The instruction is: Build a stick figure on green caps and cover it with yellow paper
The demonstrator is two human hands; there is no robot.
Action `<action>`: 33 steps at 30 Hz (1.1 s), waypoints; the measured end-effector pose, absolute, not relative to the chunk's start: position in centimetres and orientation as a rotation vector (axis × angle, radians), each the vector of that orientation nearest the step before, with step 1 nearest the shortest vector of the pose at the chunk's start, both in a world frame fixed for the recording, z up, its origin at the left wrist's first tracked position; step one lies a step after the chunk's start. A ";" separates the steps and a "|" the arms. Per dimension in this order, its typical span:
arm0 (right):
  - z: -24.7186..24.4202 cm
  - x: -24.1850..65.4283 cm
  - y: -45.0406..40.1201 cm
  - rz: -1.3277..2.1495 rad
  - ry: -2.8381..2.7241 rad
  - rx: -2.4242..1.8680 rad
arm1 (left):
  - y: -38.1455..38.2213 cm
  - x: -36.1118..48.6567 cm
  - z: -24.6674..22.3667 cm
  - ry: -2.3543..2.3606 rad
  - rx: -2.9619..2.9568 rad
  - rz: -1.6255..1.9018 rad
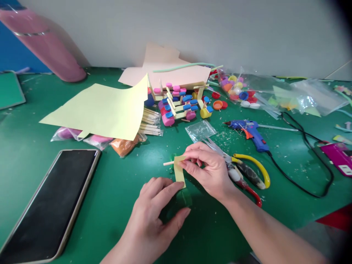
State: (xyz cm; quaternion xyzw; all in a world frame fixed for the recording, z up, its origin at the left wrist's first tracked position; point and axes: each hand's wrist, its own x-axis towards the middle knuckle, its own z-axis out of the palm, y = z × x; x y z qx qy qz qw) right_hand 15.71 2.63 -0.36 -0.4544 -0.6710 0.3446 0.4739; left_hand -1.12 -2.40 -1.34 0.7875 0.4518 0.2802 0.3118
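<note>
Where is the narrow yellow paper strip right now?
In the head view, the paper strip is just below centre, its upper end pinched by the right hand, its lower end at the left hand's index fingertip.

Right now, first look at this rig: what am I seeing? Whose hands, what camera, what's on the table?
No machine: these are a person's two bare hands, seen by one head-worn camera looking forward and down. The right hand pinches the top of a pale yellow strip, where a thin stick pokes out; the left hand touches its lower end. On the green table lie a phone, a yellow sheet, colourful assembled pieces, a blue glue gun and, beside the right hand, hand tools.
</note>
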 end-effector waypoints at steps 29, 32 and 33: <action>1.1 15.8 2.6 0.846 -1.723 -1.169 | -2.1 -0.8 -1.0 1.253 2.120 0.720; 1.2 15.8 2.7 0.836 -1.736 -1.172 | -2.1 -0.8 -1.1 1.226 2.123 0.704; 1.2 15.8 2.7 0.836 -1.740 -1.172 | -2.2 -0.9 -1.2 1.224 2.123 0.700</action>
